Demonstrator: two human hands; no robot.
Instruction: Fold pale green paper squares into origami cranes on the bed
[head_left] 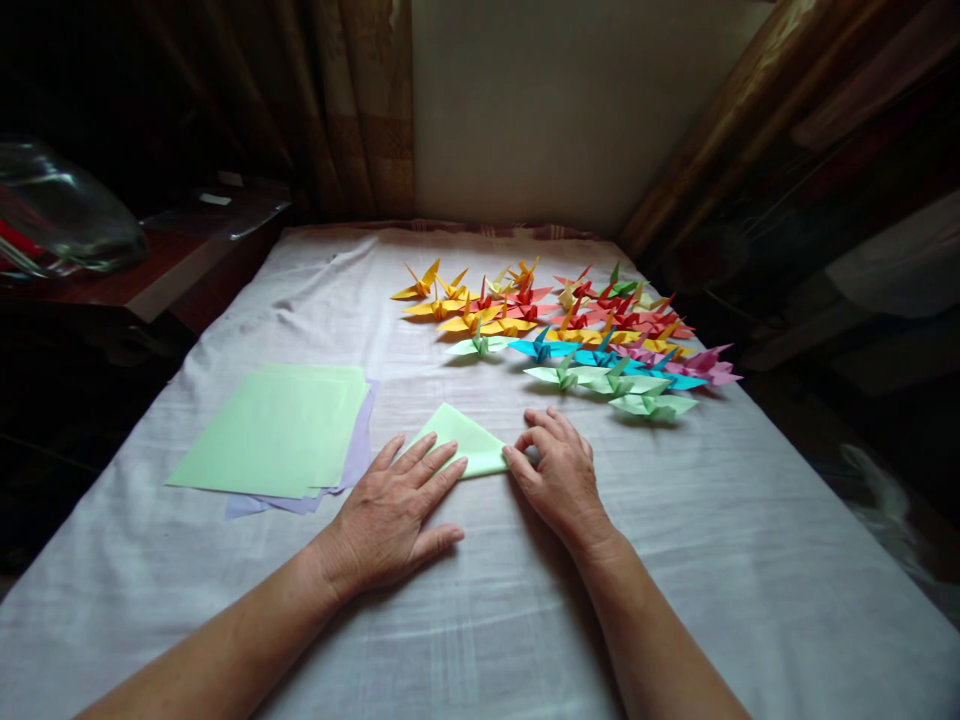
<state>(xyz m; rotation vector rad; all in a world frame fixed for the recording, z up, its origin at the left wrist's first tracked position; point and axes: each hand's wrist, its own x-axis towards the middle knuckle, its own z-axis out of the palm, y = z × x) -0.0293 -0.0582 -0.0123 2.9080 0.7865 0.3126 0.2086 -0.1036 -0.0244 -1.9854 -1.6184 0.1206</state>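
A light green sheet of origami paper [463, 432], folded into a triangle, lies on the cloth with its peak pointing away from me. My left hand [397, 500] rests flat over its left part, fingers spread and palm down, hiding that corner. At the right corner, my right hand [559, 475] pinches the paper's tip between thumb and index finger, with the other fingers curled loosely. To the left of my left hand sits a stack of light green paper squares [262, 430], with purple sheets [358, 440] showing from beneath.
Rows of folded paper cranes [562, 375] in green, blue, pink, red and yellow stand at the back right. A white cloth [480, 620] covers the table. On a brown side table [172, 275] at left lies a clear glass jar [67, 215]. Curtains [360, 100] hang behind.
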